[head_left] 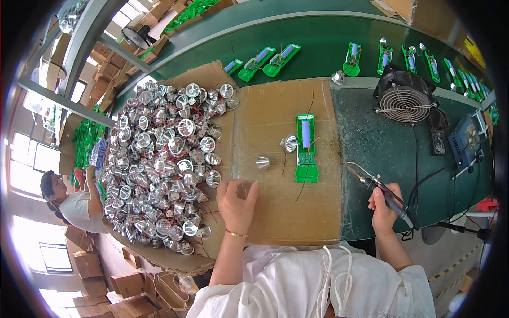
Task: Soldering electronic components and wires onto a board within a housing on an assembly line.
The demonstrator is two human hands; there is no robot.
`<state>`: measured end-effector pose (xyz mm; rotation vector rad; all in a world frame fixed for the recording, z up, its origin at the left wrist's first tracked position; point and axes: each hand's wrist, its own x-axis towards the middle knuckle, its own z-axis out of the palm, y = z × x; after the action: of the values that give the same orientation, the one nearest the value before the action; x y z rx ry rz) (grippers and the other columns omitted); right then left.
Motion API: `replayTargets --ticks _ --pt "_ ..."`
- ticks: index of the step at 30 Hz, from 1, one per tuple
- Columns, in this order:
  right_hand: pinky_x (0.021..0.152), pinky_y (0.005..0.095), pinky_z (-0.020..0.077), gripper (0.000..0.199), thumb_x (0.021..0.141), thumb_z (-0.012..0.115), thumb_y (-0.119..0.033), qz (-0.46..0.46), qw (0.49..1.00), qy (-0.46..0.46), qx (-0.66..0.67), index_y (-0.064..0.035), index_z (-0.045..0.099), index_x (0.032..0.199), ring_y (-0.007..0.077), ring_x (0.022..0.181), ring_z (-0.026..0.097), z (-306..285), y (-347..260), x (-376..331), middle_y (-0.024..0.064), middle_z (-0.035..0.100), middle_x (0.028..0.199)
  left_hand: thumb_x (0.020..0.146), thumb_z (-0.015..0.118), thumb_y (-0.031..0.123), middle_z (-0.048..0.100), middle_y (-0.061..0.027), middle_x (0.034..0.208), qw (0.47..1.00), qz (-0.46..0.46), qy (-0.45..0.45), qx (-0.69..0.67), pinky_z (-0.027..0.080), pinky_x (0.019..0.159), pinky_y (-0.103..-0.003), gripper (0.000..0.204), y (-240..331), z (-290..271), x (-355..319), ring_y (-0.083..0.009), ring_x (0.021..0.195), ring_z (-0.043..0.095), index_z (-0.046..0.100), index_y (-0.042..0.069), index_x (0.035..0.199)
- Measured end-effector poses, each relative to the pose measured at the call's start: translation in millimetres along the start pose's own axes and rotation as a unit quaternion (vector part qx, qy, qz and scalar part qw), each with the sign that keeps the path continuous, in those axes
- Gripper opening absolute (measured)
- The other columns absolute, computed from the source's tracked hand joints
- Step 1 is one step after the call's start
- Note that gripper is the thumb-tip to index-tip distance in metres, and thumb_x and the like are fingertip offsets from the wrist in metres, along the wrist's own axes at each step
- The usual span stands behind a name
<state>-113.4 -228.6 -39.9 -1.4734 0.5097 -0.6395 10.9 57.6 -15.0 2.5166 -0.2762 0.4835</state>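
Observation:
My left hand [237,205] hovers over the cardboard sheet [286,217], its fingers apart and nothing in them. Beside it on the left lies a big heap of shiny cone-shaped lamp reflectors [169,153] with thin red wires. My right hand [385,209] grips a soldering iron [371,184], whose bent tip points left and away from me. In the middle of the cardboard sits an open green lamp housing [306,174] with a blue cylindrical battery [306,134], a small circuit board and loose wires. One reflector [289,143] touches or nearly touches its left side; another reflector [263,162] lies farther left.
A black fan with a round grille [404,100] and a blue soldering station box [464,142] stand at the right, with cables trailing. Several green housings [351,59] line the green belt behind. At far left, another person [79,204] works near green parts.

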Motion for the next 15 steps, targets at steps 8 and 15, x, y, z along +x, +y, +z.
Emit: replayTargets --ticks 8,15 --pt "0.041 0.0183 0.0359 0.016 0.081 0.057 -0.011 -0.004 1.0 -0.024 -0.01 -0.002 0.044 0.082 0.0073 0.045 0.046 -0.5 -2.8 -4.7 0.0059 0.052 0.058 0.07 0.065 0.043 0.062 -0.0167 0.084 0.993 -0.071 -0.087 -0.026 0.045 0.071 -0.037 0.043 30.8 24.7 64.1 -0.0317 0.081 0.058 0.066 0.001 0.081" --pt "0.043 0.0205 0.042 0.018 0.079 0.062 -0.01 0.02 1.0 -0.023 0.003 0.0001 0.047 0.079 0.0085 0.048 0.051 -1.9 -9.3 -6.3 0.0078 0.056 0.061 0.069 0.066 0.04 0.062 -0.0166 0.065 0.963 -0.105 -0.249 0.012 0.048 0.06 -0.038 0.035 26.0 55.2 107.8 -0.0307 0.062 0.06 0.068 0.005 0.071"
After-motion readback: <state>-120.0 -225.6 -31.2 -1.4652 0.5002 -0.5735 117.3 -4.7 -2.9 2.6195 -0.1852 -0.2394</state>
